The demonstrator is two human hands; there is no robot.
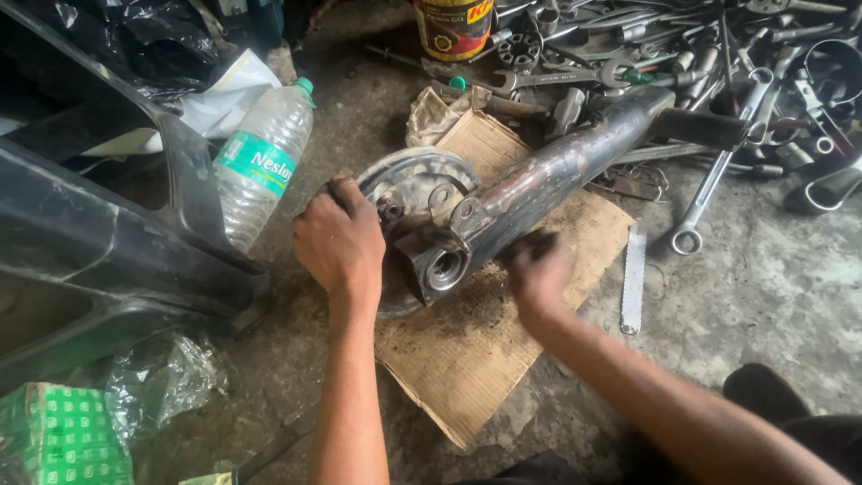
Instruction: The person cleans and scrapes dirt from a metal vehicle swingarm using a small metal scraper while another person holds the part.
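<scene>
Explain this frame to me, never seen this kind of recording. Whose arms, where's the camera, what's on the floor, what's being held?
There is one picture, taken by a camera worn on a person's head and looking down at their own two bare arms. No robot is involved. The left hand grips the rim of a round, greasy metal disc. The right hand is blurred and lies against the lower side of a long dark metal tube; whether it grips the tube cannot be told. Disc and tube rest on a flattened piece of cardboard on a concrete floor. At the top right is a heap of spanners, with one long spanner lying apart. To the left are a plastic bottle and a black plastic panel.
</scene>
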